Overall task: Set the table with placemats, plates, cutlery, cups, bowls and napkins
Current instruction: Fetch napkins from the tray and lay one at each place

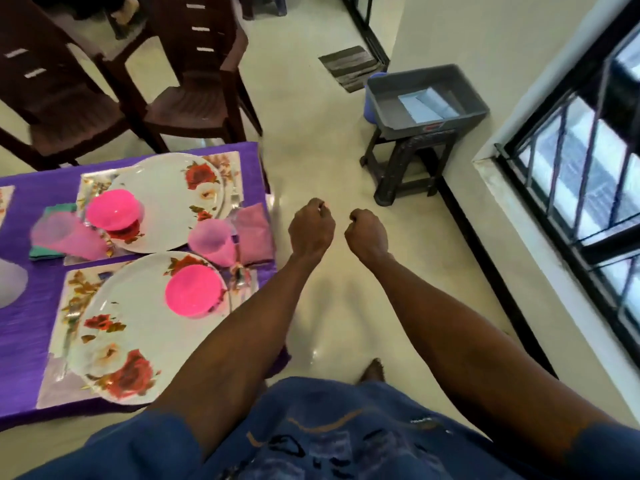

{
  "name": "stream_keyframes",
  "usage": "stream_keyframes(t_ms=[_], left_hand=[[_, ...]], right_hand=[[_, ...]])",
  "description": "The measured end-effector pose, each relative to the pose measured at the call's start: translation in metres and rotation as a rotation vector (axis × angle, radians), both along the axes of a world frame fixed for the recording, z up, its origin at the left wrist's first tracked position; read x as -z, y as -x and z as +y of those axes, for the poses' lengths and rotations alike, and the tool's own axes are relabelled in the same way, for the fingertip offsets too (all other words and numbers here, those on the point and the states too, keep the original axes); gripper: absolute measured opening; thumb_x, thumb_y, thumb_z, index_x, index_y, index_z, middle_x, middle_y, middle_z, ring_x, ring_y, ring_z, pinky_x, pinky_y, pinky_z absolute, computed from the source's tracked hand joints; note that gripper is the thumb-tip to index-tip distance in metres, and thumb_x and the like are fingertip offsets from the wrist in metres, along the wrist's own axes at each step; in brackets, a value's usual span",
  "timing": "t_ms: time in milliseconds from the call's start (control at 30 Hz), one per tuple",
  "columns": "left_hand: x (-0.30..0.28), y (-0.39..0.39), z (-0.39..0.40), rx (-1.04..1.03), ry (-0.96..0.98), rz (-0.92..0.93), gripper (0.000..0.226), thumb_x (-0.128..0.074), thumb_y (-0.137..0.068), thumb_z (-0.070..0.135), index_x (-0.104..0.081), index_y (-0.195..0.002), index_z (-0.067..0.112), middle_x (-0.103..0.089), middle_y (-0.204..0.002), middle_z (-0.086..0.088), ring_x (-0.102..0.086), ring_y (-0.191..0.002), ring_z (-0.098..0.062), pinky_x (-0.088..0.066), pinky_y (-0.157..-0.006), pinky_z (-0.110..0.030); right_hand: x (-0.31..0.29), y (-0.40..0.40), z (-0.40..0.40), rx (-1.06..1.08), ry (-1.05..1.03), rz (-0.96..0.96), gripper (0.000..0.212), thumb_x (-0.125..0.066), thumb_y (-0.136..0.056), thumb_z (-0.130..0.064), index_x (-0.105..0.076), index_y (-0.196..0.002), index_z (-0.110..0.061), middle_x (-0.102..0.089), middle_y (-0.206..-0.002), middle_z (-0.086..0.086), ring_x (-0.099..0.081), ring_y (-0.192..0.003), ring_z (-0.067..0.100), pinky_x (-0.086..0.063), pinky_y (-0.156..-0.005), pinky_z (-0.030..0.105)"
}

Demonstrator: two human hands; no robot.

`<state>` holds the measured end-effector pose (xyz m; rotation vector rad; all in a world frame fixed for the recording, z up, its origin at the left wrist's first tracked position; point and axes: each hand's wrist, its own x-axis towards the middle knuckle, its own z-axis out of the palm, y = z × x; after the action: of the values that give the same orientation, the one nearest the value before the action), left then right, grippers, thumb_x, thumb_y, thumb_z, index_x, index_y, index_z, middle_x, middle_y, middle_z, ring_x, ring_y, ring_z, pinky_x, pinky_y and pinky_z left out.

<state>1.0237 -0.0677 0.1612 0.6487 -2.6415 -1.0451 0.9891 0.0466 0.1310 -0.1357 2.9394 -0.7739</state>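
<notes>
Hands, left and right, curled, empty; purple napkin long axis runs away from viewer.

A: Bright daylight enters through the barred window, and the glossy floor shows soft glare.

B: Yes; chairs look smeared, and straight lines bow toward the edges.

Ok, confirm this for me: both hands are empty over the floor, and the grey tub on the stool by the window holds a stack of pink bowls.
Not quite. The head view shows the grey tub on the stool holding light blue folded pieces, not pink bowls. The pink bowls sit on the plates on the table. Left hand and right hand are empty over the floor.
</notes>
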Motion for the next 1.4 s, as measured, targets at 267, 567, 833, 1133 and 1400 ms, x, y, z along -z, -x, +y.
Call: stream_keyframes(t_ms=[267,567,833,1133,1400], left_hand=[[0.075,0.019,0.114,0.396,0.305,-0.435,0.034,-0.051,-0.092,0.021,-0.054,-0.124,0.009,-0.061,-0.121,-0.013,-0.054,-0.114,-0.033,-0.038,-0.095,-0.041],[0.098,0.104,0.168,0.592,0.386,-0.588,0.038,-0.051,-0.088,0.019,-0.055,-0.124,0.008,-0.058,-0.125,-0.014,-0.050,-0.119,-0.034,-0.037,-0.097,-0.042],[0.109,0.267,0.153,0.610,0.309,-0.567,0.039,-0.052,-0.091,0.018,-0.051,-0.129,0.007,-0.055,-0.128,-0.015,-0.048,-0.122,-0.035,-0.036,-0.100,-0.040],[0.082,0.480,0.125,0.649,0.351,-0.495,0.031,-0.052,-0.091,0.017,-0.058,-0.120,0.006,-0.060,-0.121,-0.015,-0.053,-0.114,-0.034,-0.043,-0.095,-0.040],[0.105,0.629,0.125,0.758,0.398,-0.585,0.037,-0.053,-0.090,0.017,-0.056,-0.126,0.009,-0.056,-0.131,-0.013,-0.050,-0.121,-0.032,-0.040,-0.102,-0.039]], right_hand=[[0.037,0.002,0.155,0.060,-0.262,-0.201,0.037,-0.048,-0.085,-0.011,-0.056,-0.120,-0.005,-0.057,-0.119,0.015,-0.054,-0.109,0.033,-0.042,-0.095,0.042],[0.044,0.083,0.203,0.083,-0.156,-0.282,0.033,-0.047,-0.086,-0.008,-0.057,-0.117,-0.003,-0.057,-0.117,0.016,-0.056,-0.103,0.034,-0.047,-0.090,0.043],[0.050,0.241,0.215,0.172,-0.050,-0.278,0.020,-0.050,-0.091,-0.009,-0.060,-0.107,-0.003,-0.058,-0.108,0.011,-0.054,-0.083,0.023,-0.042,-0.064,0.030],[0.019,0.424,0.190,0.276,0.183,-0.286,0.010,-0.053,-0.086,-0.005,-0.059,-0.081,-0.011,-0.055,-0.082,0.003,-0.055,-0.075,0.023,-0.036,-0.059,0.025],[0.060,0.569,0.216,0.326,0.043,-0.385,0.014,-0.054,-0.094,-0.015,-0.063,-0.101,-0.006,-0.058,-0.091,0.005,-0.062,-0.088,0.024,-0.039,-0.066,0.029]])
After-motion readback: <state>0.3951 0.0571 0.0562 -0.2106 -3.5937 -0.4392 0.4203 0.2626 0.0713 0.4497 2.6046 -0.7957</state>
